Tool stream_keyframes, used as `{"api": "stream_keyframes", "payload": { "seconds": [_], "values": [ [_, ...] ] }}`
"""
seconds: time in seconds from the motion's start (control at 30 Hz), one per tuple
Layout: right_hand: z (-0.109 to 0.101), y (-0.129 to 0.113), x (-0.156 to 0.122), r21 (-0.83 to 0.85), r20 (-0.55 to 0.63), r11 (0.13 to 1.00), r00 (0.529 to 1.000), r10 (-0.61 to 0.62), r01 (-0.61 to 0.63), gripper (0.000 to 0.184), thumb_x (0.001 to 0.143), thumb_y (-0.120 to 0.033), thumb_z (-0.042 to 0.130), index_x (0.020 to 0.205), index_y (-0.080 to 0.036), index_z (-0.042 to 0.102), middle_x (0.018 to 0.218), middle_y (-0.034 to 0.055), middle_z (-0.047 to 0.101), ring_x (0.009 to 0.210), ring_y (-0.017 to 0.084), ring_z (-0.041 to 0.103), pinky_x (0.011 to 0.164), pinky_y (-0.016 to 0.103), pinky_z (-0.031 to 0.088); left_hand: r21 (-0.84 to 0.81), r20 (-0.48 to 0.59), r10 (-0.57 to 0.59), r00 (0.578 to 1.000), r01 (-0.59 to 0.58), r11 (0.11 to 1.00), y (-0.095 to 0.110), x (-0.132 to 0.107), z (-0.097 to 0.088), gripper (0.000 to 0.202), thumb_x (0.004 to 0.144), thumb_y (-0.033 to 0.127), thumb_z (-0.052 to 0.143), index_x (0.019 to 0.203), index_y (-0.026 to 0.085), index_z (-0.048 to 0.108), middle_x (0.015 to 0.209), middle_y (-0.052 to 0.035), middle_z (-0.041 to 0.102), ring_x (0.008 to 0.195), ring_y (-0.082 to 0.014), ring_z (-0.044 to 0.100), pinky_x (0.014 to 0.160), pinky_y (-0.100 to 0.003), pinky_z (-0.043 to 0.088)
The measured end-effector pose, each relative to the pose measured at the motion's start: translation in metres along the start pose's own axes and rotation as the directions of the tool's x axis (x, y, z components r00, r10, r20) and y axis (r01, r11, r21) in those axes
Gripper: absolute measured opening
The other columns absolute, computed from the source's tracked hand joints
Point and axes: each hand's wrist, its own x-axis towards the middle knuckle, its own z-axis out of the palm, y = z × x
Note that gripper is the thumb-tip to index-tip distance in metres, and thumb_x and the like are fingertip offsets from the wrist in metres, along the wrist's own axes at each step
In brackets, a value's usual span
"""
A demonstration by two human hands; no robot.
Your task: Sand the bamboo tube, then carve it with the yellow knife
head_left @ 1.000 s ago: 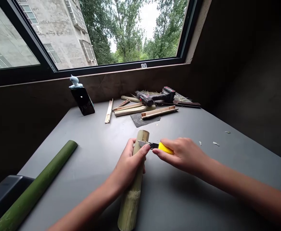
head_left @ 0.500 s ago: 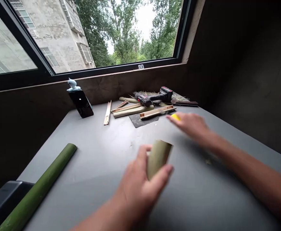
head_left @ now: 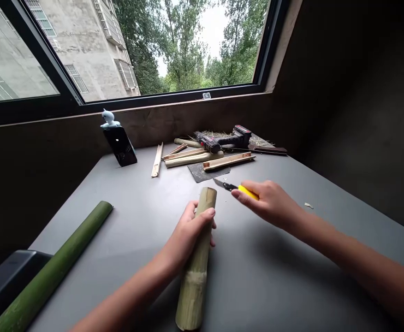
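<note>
A short, pale, peeled bamboo section (head_left: 197,272) lies lengthwise on the grey table (head_left: 285,276), its cut end pointing away from me. My left hand (head_left: 188,233) is wrapped around its upper part and holds it down. My right hand (head_left: 269,203) grips a yellow-handled utility knife (head_left: 234,187). The knife's blade points left and hovers just to the right of the bamboo's far end, not touching it.
A long green bamboo pole (head_left: 53,272) lies along the table's left side. At the back are several split bamboo strips (head_left: 195,157), a cordless drill (head_left: 222,137), a dark sanding sheet (head_left: 205,172) and a propped phone (head_left: 121,145). Small shavings (head_left: 308,205) lie at right.
The knife has come off the bamboo's end; my right hand swung out towards the back of the table and returned beside the tip. My left hand lifted the bamboo, then laid it down again.
</note>
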Motion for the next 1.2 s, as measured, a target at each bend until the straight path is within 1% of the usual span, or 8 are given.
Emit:
{"api": "stream_keyframes", "payload": {
  "seconds": [0.1, 0.2, 0.37, 0.53, 0.73, 0.87, 1.07, 1.2],
  "values": [
    [0.007, -0.011, -0.009, -0.019, 0.072, 0.997, 0.995, -0.069, 0.07, 0.056, 0.091, -0.069, 0.035, 0.064, -0.02, 0.034, 0.049, -0.0047, 0.036, 0.047, 0.01, 0.032, 0.05, 0.026, 0.019, -0.06, -0.031, 0.028, 0.999, -0.029, 0.998, 0.004, 0.004, -0.006, 0.035, 0.091, 0.049, 0.056, 0.109, 0.021, 0.046, 0.1, -0.0033, 0.055, 0.074, -0.0156, 0.06, 0.061, -0.026, 0.052],
    [0.014, -0.017, -0.013, -0.042, 0.109, 0.994, 0.99, -0.093, 0.098, 0.053, 0.092, -0.067, 0.036, 0.065, -0.021, 0.035, 0.05, -0.0043, 0.039, 0.047, 0.011, 0.033, 0.051, 0.026, 0.019, -0.095, -0.025, 0.031, 0.999, -0.033, 0.995, 0.007, 0.006, -0.01, 0.038, 0.086, 0.039, 0.061, 0.116, 0.022, 0.046, 0.093, -0.0026, 0.055, 0.081, -0.0165, 0.058, 0.064, -0.024, 0.052],
    [0.016, -0.019, -0.016, -0.07, 0.125, 0.991, 0.987, -0.103, 0.112, 0.05, 0.092, -0.065, 0.037, 0.068, -0.021, 0.039, 0.052, -0.0038, 0.045, 0.048, 0.011, 0.034, 0.051, 0.025, 0.018, -0.078, 0.029, 0.025, 0.999, -0.023, 0.997, 0.009, 0.004, -0.008, 0.055, 0.078, 0.042, 0.071, 0.122, 0.022, 0.044, 0.088, -0.0012, 0.056, 0.07, -0.0147, 0.057, 0.064, -0.026, 0.051],
    [0.014, -0.023, -0.021, -0.085, 0.119, 0.989, 0.986, -0.113, 0.123, 0.052, 0.091, -0.066, 0.036, 0.066, -0.021, 0.037, 0.051, -0.0037, 0.043, 0.047, 0.01, 0.031, 0.051, 0.025, 0.017, 0.014, -0.007, 0.055, 0.998, -0.055, 0.998, 0.003, 0.001, -0.006, 0.049, 0.085, 0.049, 0.068, 0.118, 0.022, 0.043, 0.078, 0.0019, 0.054, 0.061, -0.0138, 0.056, 0.058, -0.026, 0.05],
    [0.015, -0.024, -0.022, -0.125, 0.027, 0.975, 0.983, -0.184, 0.186, 0.052, 0.091, -0.065, 0.037, 0.064, -0.02, 0.038, 0.048, -0.004, 0.039, 0.044, 0.009, 0.028, 0.049, 0.025, 0.015, 0.126, -0.081, 0.16, 0.984, -0.15, 0.981, 0.001, -0.005, -0.002, 0.046, 0.088, 0.049, 0.067, 0.119, 0.025, 0.042, 0.076, 0.0041, 0.053, 0.057, -0.0125, 0.053, 0.052, -0.024, 0.048],
    [0.017, -0.022, -0.018, -0.137, -0.038, 0.969, 0.976, -0.213, 0.205, 0.056, 0.09, -0.068, 0.036, 0.062, -0.02, 0.042, 0.048, -0.0027, 0.043, 0.043, 0.009, 0.028, 0.048, 0.025, 0.015, 0.17, -0.149, 0.203, 0.968, -0.177, 0.969, 0.004, -0.009, 0.004, 0.045, 0.088, 0.048, 0.067, 0.119, 0.027, 0.043, 0.076, 0.0045, 0.054, 0.057, -0.0126, 0.054, 0.05, -0.023, 0.048],
    [0.017, -0.023, -0.008, -0.141, -0.115, 0.981, 0.982, -0.152, 0.135, 0.063, 0.088, -0.076, 0.031, 0.062, -0.02, 0.044, 0.051, -0.0005, 0.049, 0.045, 0.01, 0.032, 0.05, 0.024, 0.017, 0.152, -0.222, 0.191, 0.956, -0.159, 0.975, 0.003, -0.009, 0.015, 0.04, 0.089, 0.057, 0.062, 0.111, 0.029, 0.043, 0.068, 0.0065, 0.052, 0.055, -0.0139, 0.053, 0.048, -0.024, 0.049],
    [0.004, -0.007, 0.006, -0.127, -0.192, 0.991, 0.979, -0.074, 0.051, 0.064, 0.085, -0.079, 0.032, 0.061, -0.02, 0.041, 0.05, -0.0012, 0.044, 0.046, 0.01, 0.03, 0.05, 0.025, 0.018, 0.147, -0.201, 0.138, 0.97, -0.109, 0.983, 0.002, -0.013, 0.018, 0.043, 0.088, 0.059, 0.063, 0.111, 0.029, 0.042, 0.068, 0.0064, 0.053, 0.054, -0.0145, 0.054, 0.046, -0.025, 0.049]
  ]
}}
